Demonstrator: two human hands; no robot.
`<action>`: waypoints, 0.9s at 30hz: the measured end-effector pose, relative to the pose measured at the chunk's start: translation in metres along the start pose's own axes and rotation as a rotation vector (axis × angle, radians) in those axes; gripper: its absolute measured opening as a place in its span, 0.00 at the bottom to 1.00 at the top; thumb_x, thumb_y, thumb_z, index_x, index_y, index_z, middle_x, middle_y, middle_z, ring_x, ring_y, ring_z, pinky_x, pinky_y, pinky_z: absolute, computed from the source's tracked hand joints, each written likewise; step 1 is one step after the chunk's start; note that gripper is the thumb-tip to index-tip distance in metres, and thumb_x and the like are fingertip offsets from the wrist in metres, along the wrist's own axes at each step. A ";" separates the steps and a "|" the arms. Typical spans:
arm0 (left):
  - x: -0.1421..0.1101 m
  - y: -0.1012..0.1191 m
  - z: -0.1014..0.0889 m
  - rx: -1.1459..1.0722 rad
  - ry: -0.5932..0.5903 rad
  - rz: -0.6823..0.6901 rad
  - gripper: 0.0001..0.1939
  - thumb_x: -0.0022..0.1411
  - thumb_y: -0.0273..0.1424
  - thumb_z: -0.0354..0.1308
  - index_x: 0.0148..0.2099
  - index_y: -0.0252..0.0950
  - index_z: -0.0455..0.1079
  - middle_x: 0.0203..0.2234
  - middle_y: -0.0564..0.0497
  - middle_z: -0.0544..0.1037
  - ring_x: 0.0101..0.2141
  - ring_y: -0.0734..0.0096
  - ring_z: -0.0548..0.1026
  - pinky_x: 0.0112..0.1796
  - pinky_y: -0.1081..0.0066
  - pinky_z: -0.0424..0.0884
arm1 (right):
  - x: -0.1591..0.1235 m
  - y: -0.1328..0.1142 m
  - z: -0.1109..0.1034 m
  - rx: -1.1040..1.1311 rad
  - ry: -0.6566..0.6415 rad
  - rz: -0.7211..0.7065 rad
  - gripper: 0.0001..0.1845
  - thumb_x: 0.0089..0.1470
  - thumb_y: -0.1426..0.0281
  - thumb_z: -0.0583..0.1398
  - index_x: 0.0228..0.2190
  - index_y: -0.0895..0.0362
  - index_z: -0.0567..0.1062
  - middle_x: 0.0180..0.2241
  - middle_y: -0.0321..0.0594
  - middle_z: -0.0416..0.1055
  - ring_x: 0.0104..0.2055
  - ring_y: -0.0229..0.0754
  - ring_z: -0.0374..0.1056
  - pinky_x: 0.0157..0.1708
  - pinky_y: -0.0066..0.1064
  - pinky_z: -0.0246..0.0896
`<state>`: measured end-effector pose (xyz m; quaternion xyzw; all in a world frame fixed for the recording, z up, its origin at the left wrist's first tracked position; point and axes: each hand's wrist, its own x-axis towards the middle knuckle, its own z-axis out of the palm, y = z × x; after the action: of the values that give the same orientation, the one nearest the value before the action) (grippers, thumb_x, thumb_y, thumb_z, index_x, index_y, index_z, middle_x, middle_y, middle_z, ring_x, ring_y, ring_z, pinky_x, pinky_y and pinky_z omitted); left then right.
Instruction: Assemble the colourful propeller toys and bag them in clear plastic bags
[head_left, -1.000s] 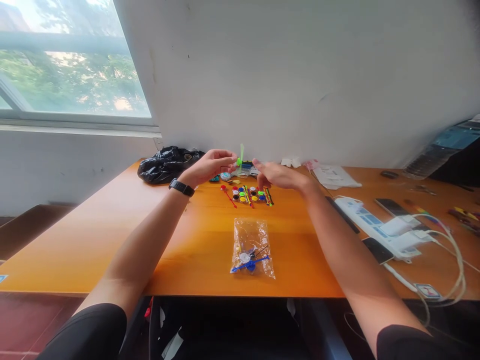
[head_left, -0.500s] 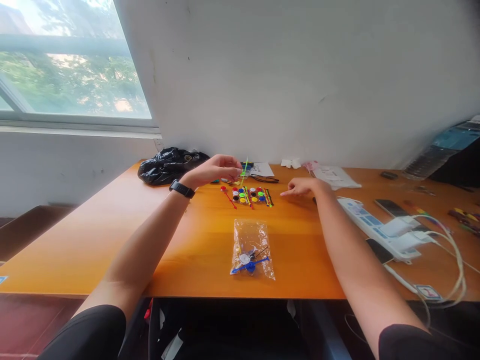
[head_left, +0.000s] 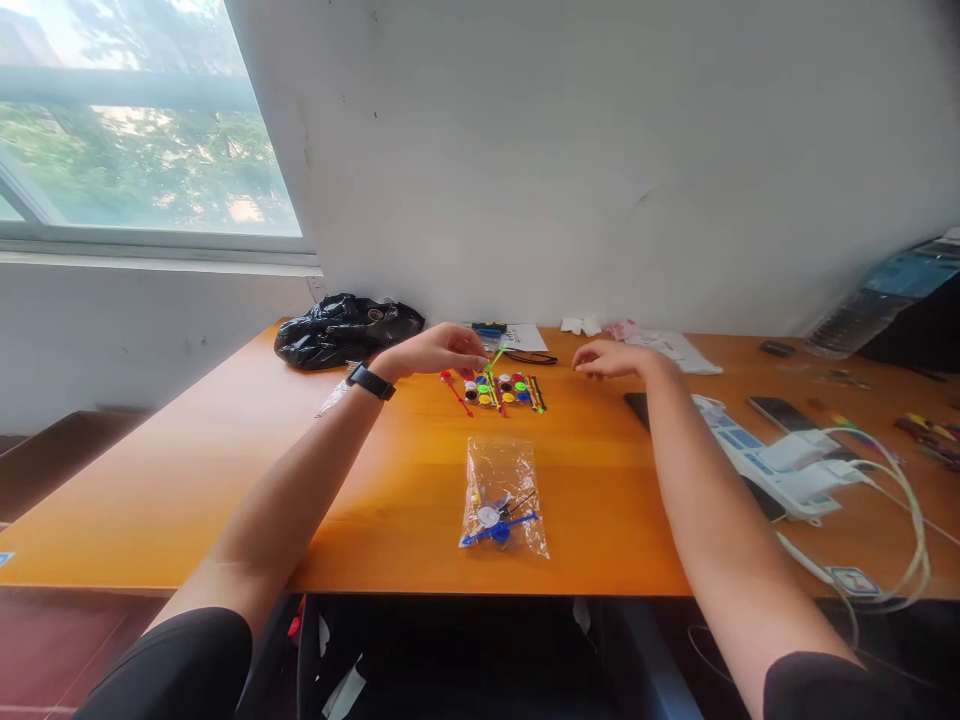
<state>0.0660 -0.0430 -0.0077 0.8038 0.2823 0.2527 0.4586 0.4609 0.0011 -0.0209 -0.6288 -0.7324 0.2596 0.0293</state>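
Note:
Pinched in the fingertips of my left hand [head_left: 444, 350] is a thin bright green plastic stick [head_left: 498, 356], tilted above the small parts. Beneath it are several small round pieces [head_left: 485, 399] in white, black, green, yellow and blue, with a bundle of thin coloured sticks [head_left: 536, 395] at their right. A red stick with a round head [head_left: 457, 394] lies apart at the left. My right hand [head_left: 609, 360] hovers to the right of the parts, fingers loosely bent and holding nothing visible. Nearer to me is a clear plastic bag [head_left: 504, 460] holding a white disc and a blue arrow-shaped piece.
A black plastic bag [head_left: 341, 332] sits at the back left of the wooden table [head_left: 390, 540]. On the right are a white power strip [head_left: 739, 440] with chargers and cables, and a phone [head_left: 780, 412]. Papers [head_left: 525, 338] lie along the wall.
My left hand has come slightly lower and nearer, and the green stick has gone from upright to slanted. My right hand has drawn slightly up and right, its pointing finger now bent.

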 end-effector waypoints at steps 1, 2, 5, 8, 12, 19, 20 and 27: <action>0.001 -0.001 0.001 -0.009 0.007 0.014 0.17 0.63 0.40 0.71 0.45 0.32 0.78 0.37 0.42 0.85 0.34 0.70 0.82 0.37 0.71 0.79 | -0.005 -0.010 -0.002 0.031 0.008 -0.064 0.19 0.51 0.54 0.70 0.39 0.55 0.81 0.39 0.46 0.80 0.37 0.47 0.76 0.37 0.35 0.69; 0.002 -0.001 0.003 -0.017 0.019 0.029 0.17 0.63 0.40 0.72 0.45 0.32 0.78 0.37 0.42 0.85 0.35 0.70 0.82 0.37 0.71 0.79 | -0.012 -0.022 -0.005 0.060 0.020 -0.133 0.21 0.52 0.52 0.69 0.42 0.54 0.81 0.42 0.46 0.80 0.39 0.48 0.76 0.39 0.36 0.70; 0.006 -0.001 0.009 -0.046 0.076 0.072 0.18 0.61 0.40 0.73 0.45 0.32 0.78 0.37 0.43 0.85 0.35 0.70 0.82 0.38 0.70 0.79 | -0.035 -0.061 -0.008 0.126 0.046 -0.301 0.26 0.56 0.47 0.66 0.46 0.54 0.80 0.43 0.45 0.80 0.42 0.48 0.75 0.42 0.37 0.69; 0.010 0.002 0.016 -0.076 0.148 0.104 0.18 0.60 0.41 0.74 0.43 0.32 0.77 0.36 0.43 0.85 0.35 0.70 0.82 0.38 0.70 0.80 | -0.054 -0.096 -0.004 0.212 0.035 -0.460 0.27 0.58 0.45 0.64 0.48 0.52 0.80 0.42 0.43 0.79 0.42 0.46 0.73 0.43 0.37 0.68; 0.012 0.011 0.029 -0.107 0.223 0.174 0.19 0.60 0.42 0.74 0.41 0.32 0.75 0.34 0.45 0.84 0.35 0.70 0.83 0.37 0.71 0.79 | -0.065 -0.126 0.009 0.272 -0.005 -0.612 0.26 0.58 0.48 0.66 0.50 0.51 0.79 0.44 0.42 0.79 0.42 0.45 0.73 0.44 0.37 0.67; 0.012 0.021 0.043 -0.075 0.283 0.258 0.21 0.61 0.42 0.73 0.46 0.33 0.73 0.41 0.43 0.85 0.41 0.65 0.84 0.40 0.69 0.80 | -0.072 -0.140 0.013 0.341 0.081 -0.647 0.24 0.55 0.47 0.68 0.41 0.53 0.78 0.37 0.40 0.78 0.39 0.44 0.69 0.38 0.34 0.62; 0.012 0.019 0.042 -0.041 0.280 0.250 0.22 0.61 0.42 0.73 0.49 0.34 0.73 0.43 0.42 0.85 0.41 0.65 0.84 0.41 0.69 0.80 | -0.070 -0.136 0.011 0.317 0.107 -0.620 0.24 0.55 0.47 0.68 0.41 0.53 0.79 0.36 0.39 0.78 0.39 0.43 0.69 0.37 0.33 0.62; 0.015 -0.017 0.011 0.221 0.302 0.116 0.17 0.63 0.42 0.69 0.46 0.34 0.79 0.39 0.44 0.85 0.35 0.68 0.82 0.34 0.72 0.76 | -0.014 -0.052 -0.002 0.091 0.401 -0.290 0.23 0.55 0.51 0.68 0.41 0.57 0.83 0.30 0.41 0.79 0.32 0.43 0.71 0.34 0.32 0.60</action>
<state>0.0805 -0.0324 -0.0255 0.8172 0.3272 0.3639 0.3045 0.4173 -0.0155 0.0063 -0.5540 -0.7822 0.1553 0.2391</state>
